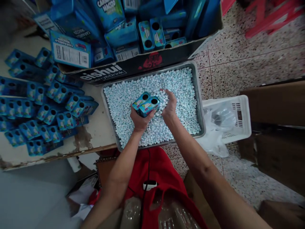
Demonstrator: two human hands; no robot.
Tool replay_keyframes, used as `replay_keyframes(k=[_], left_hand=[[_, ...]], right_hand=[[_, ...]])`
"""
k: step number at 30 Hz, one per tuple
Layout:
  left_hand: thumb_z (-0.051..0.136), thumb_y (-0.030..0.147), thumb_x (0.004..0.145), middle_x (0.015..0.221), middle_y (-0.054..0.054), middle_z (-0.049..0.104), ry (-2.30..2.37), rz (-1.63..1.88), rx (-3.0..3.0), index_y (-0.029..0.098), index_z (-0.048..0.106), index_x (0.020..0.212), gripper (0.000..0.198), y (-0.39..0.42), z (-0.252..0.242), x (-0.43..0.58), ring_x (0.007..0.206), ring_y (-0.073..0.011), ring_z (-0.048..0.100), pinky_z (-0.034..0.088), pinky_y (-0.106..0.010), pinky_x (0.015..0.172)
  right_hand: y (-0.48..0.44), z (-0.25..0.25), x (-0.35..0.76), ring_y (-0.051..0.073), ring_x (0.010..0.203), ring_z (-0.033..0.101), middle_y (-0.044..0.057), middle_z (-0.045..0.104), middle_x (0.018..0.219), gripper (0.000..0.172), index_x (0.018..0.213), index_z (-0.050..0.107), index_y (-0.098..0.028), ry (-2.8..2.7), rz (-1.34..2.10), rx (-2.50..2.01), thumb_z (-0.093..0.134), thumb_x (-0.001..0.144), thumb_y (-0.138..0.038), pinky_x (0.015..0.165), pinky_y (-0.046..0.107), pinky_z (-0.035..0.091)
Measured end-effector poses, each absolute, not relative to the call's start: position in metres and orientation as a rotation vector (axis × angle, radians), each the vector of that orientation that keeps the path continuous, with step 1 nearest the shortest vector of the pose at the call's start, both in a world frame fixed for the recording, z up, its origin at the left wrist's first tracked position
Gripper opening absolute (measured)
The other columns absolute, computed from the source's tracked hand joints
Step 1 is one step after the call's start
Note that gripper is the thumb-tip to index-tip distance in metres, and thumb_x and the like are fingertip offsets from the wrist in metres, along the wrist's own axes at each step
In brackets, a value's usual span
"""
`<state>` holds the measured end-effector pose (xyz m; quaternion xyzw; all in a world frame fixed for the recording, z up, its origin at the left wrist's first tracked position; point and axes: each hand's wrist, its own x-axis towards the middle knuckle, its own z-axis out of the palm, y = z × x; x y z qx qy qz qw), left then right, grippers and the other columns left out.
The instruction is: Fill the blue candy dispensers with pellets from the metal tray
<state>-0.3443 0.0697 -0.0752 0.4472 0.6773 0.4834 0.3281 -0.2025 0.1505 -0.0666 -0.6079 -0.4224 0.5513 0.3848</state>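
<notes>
Two small blue candy boxes (pixel 149 107), each with a dark round hole in its top, stand side by side in my left hand (pixel 140 121), whose fingers are wrapped round them. Just to their right, my right hand (pixel 169 105) is curled round a small heap of white and pale-blue candies (pixel 163 99); part of its fingers is hidden among them. Both hands are over a metal tray (pixel 201 108) filled with the same small candies.
Several similar boxes (pixel 45 111) stand in rows on the worn table (pixel 100 127) at left. A cardboard carton (pixel 133 65) of blue packages borders the tray's far side. To the right are a white plastic basket (pixel 245 117) with clear bags and brown cartons (pixel 278 103).
</notes>
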Motion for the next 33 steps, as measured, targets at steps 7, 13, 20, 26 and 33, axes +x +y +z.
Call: replay_keyframes(k=[7,13,20,26,33], left_hand=[[0.096,0.060,0.064,0.121,-0.012,0.075,1.476,0.741,1.843,0.021,0.063,0.125,0.080,0.083,-0.027,-0.414,0.120,-0.0353,0.072,0.055,-0.052,0.112],[0.095,0.047,0.066,0.109,-0.007,0.078,1.565,0.651,1.797,0.023,0.063,0.122,0.069,0.081,-0.008,-0.408,0.102,-0.0298,0.077,0.061,-0.040,0.090],[0.094,0.040,0.066,0.108,-0.007,0.079,1.699,0.618,1.831,0.024,0.064,0.119,0.063,0.070,0.028,-0.394,0.100,-0.0310,0.078,0.060,-0.037,0.086],[0.092,0.038,0.068,0.111,-0.008,0.078,1.616,0.597,1.885,0.022,0.064,0.122,0.062,0.075,0.030,-0.402,0.103,-0.0311,0.077,0.061,-0.039,0.089],[0.091,0.035,0.069,0.123,-0.009,0.077,1.616,0.690,1.852,0.022,0.063,0.127,0.065,0.088,0.022,-0.399,0.112,-0.0312,0.076,0.060,-0.040,0.099]], right_hand=[[0.142,-0.027,-0.195,0.027,0.092,0.065,0.008,0.069,0.091,0.057,0.094,0.061,-0.027,-0.517,1.648,-1.286,0.054,0.076,-0.081,0.073,0.039,0.056],[0.125,0.046,-0.203,0.034,0.116,0.064,0.013,0.070,0.104,0.058,0.104,0.068,-0.026,-0.518,1.585,-1.262,0.052,0.082,-0.077,0.088,0.047,0.057],[0.118,0.086,-0.217,0.033,0.115,0.063,0.016,0.064,0.110,0.078,0.120,0.069,-0.025,-1.035,1.343,-1.340,0.022,0.090,-0.079,0.102,0.049,0.053],[0.126,0.084,-0.222,0.030,0.102,0.064,0.015,0.064,0.107,0.077,0.113,0.072,-0.026,-1.125,1.291,-1.322,0.021,0.092,-0.081,0.092,0.048,0.055],[0.127,0.087,-0.221,0.033,0.105,0.060,0.016,0.062,0.100,0.078,0.096,0.074,-0.028,-1.219,1.301,-1.162,0.017,0.095,-0.082,0.100,0.053,0.049]])
